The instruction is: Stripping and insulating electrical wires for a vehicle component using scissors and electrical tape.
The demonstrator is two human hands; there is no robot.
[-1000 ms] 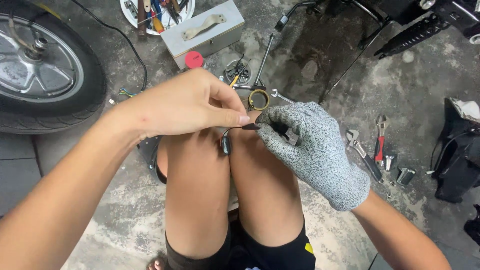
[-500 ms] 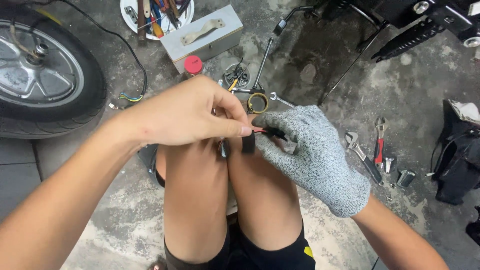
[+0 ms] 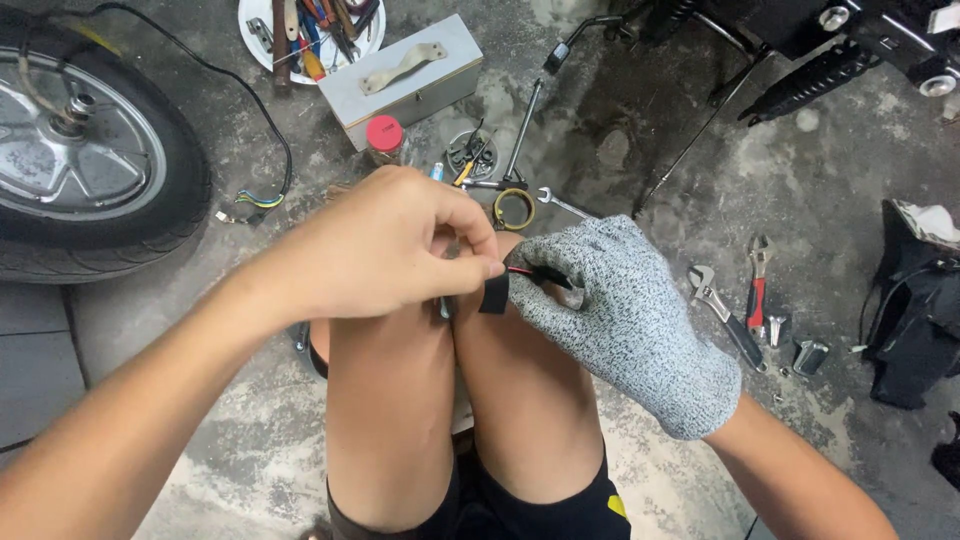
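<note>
Behind a grey box (image 3: 405, 78), our bare left hand (image 3: 385, 245) and gloved right hand (image 3: 625, 315) pinch a red wire (image 3: 520, 271) with black tape (image 3: 493, 293) above our knees.

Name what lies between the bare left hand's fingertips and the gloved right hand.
In the head view, a short red wire bridges left hand and right hand, and a strip of black tape hangs below it, above the knees.

1. Repair workshop, prob. for scooters/motorbikes, w/ a stained concrete floor (image 3: 820, 220).
2. Loose wheel (image 3: 85, 170) w/ trailing wires; black frame parts (image 3: 850, 55).
3. Wrenches (image 3: 725, 310), pliers (image 3: 758, 275), grey toolbox (image 3: 400, 75), tool-filled white bucket (image 3: 310, 25) (all on the ground).
</note>
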